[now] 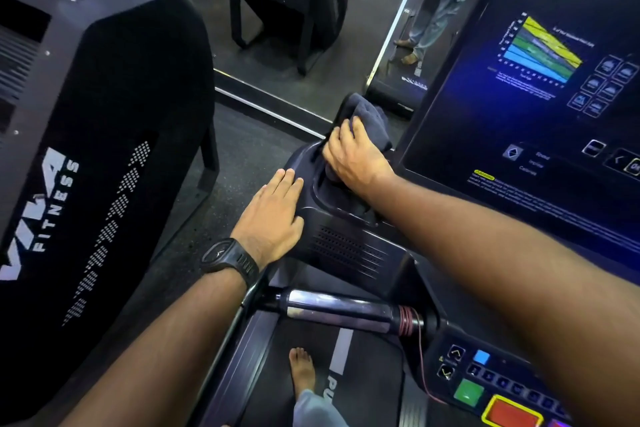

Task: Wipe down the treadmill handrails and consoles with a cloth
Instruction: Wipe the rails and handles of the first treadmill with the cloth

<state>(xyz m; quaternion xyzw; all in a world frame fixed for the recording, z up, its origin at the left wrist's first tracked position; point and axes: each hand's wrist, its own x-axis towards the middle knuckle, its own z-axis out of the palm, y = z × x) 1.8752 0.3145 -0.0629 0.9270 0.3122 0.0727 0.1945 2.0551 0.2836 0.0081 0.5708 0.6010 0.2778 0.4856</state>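
Nearby, "FITNESS" on neighbouring machine (pixel 104 107); right hand (pixel 353 159) grips cloth (pixel 369 116), left hand (pixel 273 215) flat on console (pixel 346 248).

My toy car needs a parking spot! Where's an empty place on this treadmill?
The vent grille is bare, between the left hand and the right forearm. The silver handlebar below is bare too. It's crowded where the right hand grips the cloth, and on the button panel.

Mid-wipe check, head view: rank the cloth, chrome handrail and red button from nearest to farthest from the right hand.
1. Cloth: gripped in the right hand, beside the screen.
2. Chrome handrail: below, over the belt.
3. Red button: bottom right, on the keypad.
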